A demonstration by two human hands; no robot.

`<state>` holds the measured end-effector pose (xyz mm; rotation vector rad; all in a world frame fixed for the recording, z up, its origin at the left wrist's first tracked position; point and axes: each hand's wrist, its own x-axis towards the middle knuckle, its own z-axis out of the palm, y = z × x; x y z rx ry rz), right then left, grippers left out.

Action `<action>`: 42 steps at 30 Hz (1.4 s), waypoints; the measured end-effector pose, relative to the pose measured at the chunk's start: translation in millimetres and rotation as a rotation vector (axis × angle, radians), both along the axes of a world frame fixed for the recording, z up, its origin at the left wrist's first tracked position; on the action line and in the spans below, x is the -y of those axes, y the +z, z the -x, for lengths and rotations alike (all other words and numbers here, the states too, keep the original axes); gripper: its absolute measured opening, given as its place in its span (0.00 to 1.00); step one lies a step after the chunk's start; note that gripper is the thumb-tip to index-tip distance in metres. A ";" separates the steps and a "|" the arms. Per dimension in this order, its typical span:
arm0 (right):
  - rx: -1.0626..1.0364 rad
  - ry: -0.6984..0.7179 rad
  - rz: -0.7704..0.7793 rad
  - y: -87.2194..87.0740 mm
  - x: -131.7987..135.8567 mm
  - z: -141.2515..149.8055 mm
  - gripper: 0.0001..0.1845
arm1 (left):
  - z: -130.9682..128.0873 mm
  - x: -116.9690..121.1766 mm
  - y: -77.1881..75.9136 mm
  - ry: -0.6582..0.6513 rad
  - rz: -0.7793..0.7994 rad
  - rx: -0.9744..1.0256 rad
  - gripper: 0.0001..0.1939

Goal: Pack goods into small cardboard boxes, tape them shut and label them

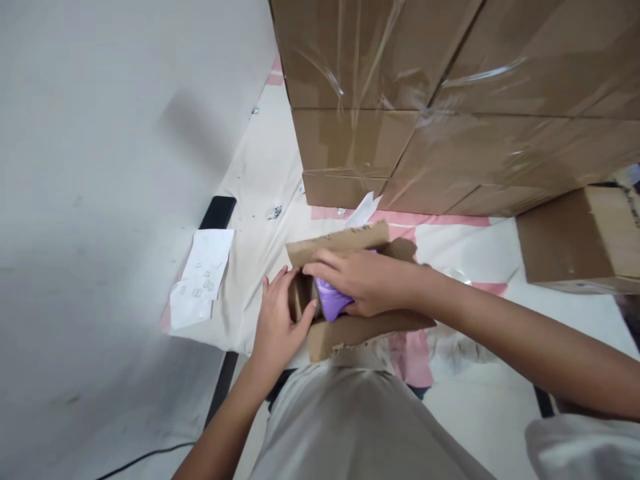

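Observation:
A small open cardboard box lies in front of me with its long torn-edged flaps folded outward. Inside it is a shiny purple object, partly covered by my fingers; its kind cannot be made out. My right hand reaches in from the right and curls over the purple object, gripping it. At the box's left end, my left hand holds the end wall, thumb at the opening and fingers along the far side.
Large taped cartons are stacked behind the box. Another carton stands at the right. Paper sheets and a black phone-like object lie on the left by the white wall. Crumpled foil rests on the pink-and-white cloth.

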<state>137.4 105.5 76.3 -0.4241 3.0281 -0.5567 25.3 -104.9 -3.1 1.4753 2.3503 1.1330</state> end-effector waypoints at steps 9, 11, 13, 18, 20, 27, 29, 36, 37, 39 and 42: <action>0.055 -0.048 -0.083 -47.4 9.5 -3.5 0.18 | 7.6 0.0 -2.0 0.087 -0.104 -0.060 0.27; -0.129 -0.152 -0.063 -26.4 8.8 -23.2 0.20 | 12.6 6.2 -3.7 0.213 -0.138 -0.045 0.27; -0.347 -0.365 0.002 -9.6 6.2 -52.2 0.19 | 17.1 14.4 -7.6 0.321 -0.136 0.065 0.27; -0.626 -1.164 0.683 -47.5 0.7 -123.0 0.15 | 21.1 26.3 -24.3 0.081 -0.314 0.293 0.28; -0.509 -1.233 0.859 -80.4 4.4 -136.2 0.16 | 22.5 23.7 -29.6 -0.117 -0.335 0.244 0.28; -0.251 -0.883 0.700 -101.0 30.6 -154.3 0.30 | 32.5 4.6 -44.4 -0.168 -0.249 0.001 0.33; -0.227 -0.823 0.602 -94.7 34.6 -158.7 0.34 | 33.5 0.6 -49.1 -0.168 -0.253 0.119 0.35; -0.566 -1.014 0.632 -101.5 47.8 -133.9 0.25 | 43.6 -10.6 -46.0 -0.115 -0.361 0.365 0.46; -0.604 -1.064 0.676 -101.7 50.8 -127.7 0.25 | 46.4 -11.7 -44.0 -0.148 -0.347 0.382 0.47; -0.626 -1.127 0.734 -100.5 56.5 -117.8 0.28 | 52.0 -13.8 -40.3 -0.231 -0.351 0.372 0.47; -0.590 -1.153 0.747 -98.8 62.3 -112.0 0.31 | 57.5 -17.5 -35.3 -0.257 -0.441 0.291 0.45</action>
